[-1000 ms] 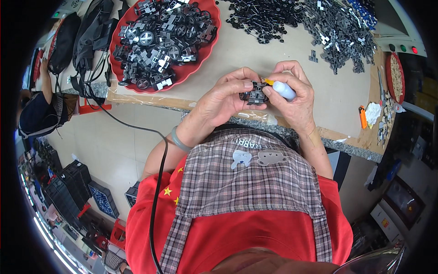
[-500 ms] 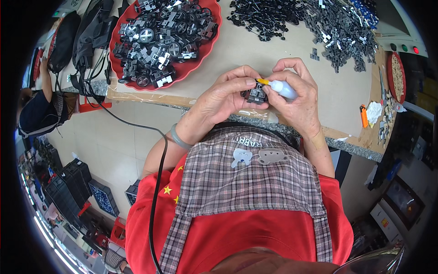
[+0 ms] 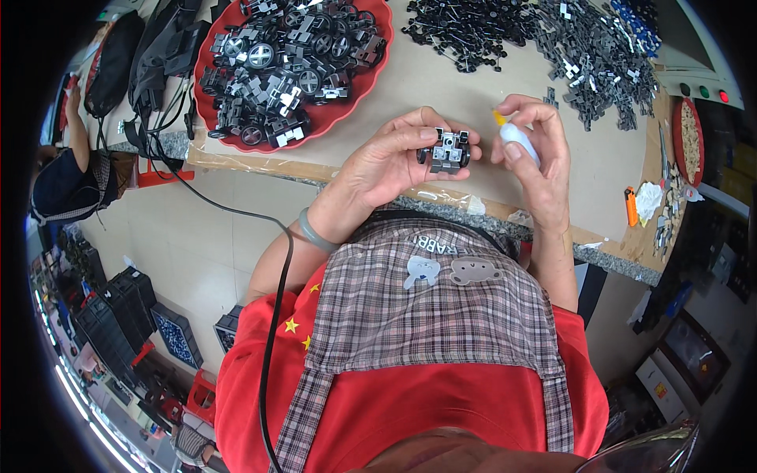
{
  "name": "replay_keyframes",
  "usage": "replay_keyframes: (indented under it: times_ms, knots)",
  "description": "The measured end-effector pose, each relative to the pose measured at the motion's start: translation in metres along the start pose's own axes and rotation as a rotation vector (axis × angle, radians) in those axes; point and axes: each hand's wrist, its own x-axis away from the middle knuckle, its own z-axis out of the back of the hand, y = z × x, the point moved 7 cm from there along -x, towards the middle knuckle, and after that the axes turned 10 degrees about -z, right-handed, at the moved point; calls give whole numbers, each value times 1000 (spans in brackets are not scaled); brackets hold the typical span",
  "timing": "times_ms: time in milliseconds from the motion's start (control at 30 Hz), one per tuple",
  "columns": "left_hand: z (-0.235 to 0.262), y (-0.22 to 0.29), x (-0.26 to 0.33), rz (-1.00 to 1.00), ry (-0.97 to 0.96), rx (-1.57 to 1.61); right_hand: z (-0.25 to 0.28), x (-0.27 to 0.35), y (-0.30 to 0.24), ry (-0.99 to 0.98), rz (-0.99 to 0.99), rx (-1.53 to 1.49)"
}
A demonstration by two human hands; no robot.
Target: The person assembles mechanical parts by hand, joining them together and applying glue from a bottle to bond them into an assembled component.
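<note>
In my left hand (image 3: 402,154) is a small dark grey toy-car chassis (image 3: 449,151) with black wheels at its sides, gripped between thumb and fingers above the table's front edge. My right hand (image 3: 542,150) is closed round a small white squeeze bottle (image 3: 519,142). The bottle's yellow nozzle (image 3: 499,117) points up and left, apart from the chassis. Up and left of my hands, a red scalloped bowl (image 3: 364,93) is heaped with similar wheeled chassis (image 3: 296,67).
Black axle-like parts (image 3: 469,35) and loose grey plastic pieces (image 3: 595,67) lie in piles at the back. An orange lighter (image 3: 630,206) and crumpled white tissue (image 3: 649,199) are at the right. A black cable (image 3: 236,214) hangs across my left side. Another person (image 3: 71,181) works at the far left.
My right hand has drawn the bottle away to the right, its nozzle leaving the chassis. My left hand still holds the chassis, now more exposed to view.
</note>
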Motion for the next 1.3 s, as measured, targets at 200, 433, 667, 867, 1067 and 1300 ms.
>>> replay_keyframes:
  times_ms: [200,433,667,867,1067,1300]
  knots:
    - [3,0,-1,-27,1,6,14,9,0,34,190,301]
    - [3,-1,-2,-38,-14,-11,12,18,-12,236,373,137]
    - [4,-2,-2,-42,-6,-24,8,23,-15,249,344,308]
    - [5,-2,-1,-35,0,-24,4,25,-16,264,422,410]
    - [4,-1,-1,-38,-2,-35,3,25,-16,256,422,444]
    - [5,-2,-1,-33,1,-41,1,25,-18,239,426,475]
